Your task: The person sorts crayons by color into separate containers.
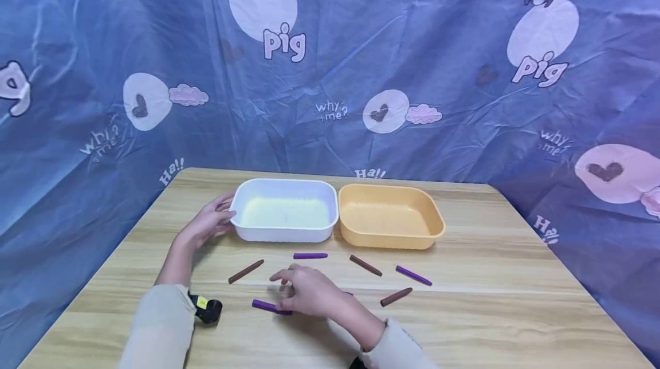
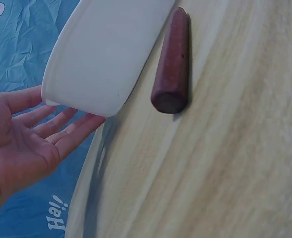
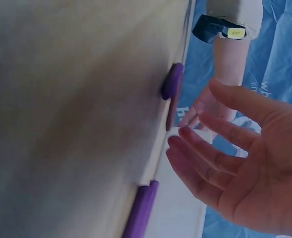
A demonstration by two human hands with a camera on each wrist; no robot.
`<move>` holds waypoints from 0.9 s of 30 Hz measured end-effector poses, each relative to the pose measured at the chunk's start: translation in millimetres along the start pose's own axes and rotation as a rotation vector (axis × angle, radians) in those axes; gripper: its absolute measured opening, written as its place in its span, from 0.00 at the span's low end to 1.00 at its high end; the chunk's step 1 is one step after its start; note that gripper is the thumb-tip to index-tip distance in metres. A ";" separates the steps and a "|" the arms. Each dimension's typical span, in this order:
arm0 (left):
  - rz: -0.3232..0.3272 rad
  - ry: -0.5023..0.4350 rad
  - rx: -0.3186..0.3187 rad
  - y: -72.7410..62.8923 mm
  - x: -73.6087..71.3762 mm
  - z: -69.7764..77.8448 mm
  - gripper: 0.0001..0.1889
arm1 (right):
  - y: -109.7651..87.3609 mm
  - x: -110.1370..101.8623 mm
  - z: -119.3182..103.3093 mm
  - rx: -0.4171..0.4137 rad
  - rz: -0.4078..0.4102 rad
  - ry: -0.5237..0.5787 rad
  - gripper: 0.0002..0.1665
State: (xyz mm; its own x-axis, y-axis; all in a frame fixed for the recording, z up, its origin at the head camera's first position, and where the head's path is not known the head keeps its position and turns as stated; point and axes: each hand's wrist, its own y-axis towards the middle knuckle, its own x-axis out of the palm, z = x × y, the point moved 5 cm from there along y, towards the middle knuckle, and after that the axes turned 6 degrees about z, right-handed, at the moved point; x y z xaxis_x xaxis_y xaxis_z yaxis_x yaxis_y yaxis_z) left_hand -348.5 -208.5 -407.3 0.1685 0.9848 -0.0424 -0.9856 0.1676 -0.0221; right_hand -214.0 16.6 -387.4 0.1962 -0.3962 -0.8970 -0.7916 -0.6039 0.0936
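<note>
My left hand (image 1: 210,221) touches the left end of the white plastic tray (image 1: 286,234), its fingers extended along the wall. In the left wrist view the fingers (image 2: 66,126) lie straight against the tray's end. My right hand (image 1: 311,291) hovers over the table with fingers loosely bent and nothing between them. Below its thumb is a purple crayon (image 1: 265,305); another purple crayon (image 1: 348,293) is mostly hidden behind the hand. Farther back lie a purple crayon (image 1: 310,255) and a brown crayon (image 1: 246,271), the latter near the left forearm.
An orange tray (image 1: 392,241) stands beside the white one at the table's back. To the right lie two brown crayons, one angled (image 1: 366,265) and one nearer (image 1: 396,297), plus a purple crayon (image 1: 414,275). A blue printed cloth (image 1: 309,145) hangs behind the wooden table (image 1: 495,300).
</note>
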 end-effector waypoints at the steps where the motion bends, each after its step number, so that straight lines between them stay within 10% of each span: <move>1: -0.004 0.000 0.003 0.0 0.3 0.3 0.33 | 0.3 2.3 -0.3 -0.004 -0.024 0.006 0.27; 27: -0.008 -0.052 -0.013 -4.4 -1.2 -2.3 0.33 | 7.3 15.2 0.8 -0.082 -0.141 -0.035 0.22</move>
State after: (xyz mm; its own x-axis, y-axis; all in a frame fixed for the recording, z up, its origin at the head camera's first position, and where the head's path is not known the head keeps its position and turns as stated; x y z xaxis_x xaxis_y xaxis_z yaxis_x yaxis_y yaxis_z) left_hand -344.4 -210.4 -409.4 0.1750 0.9845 0.0094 -0.9839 0.1752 -0.0349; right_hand -217.2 6.8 -400.7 0.2802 -0.2800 -0.9182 -0.7078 -0.7064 -0.0006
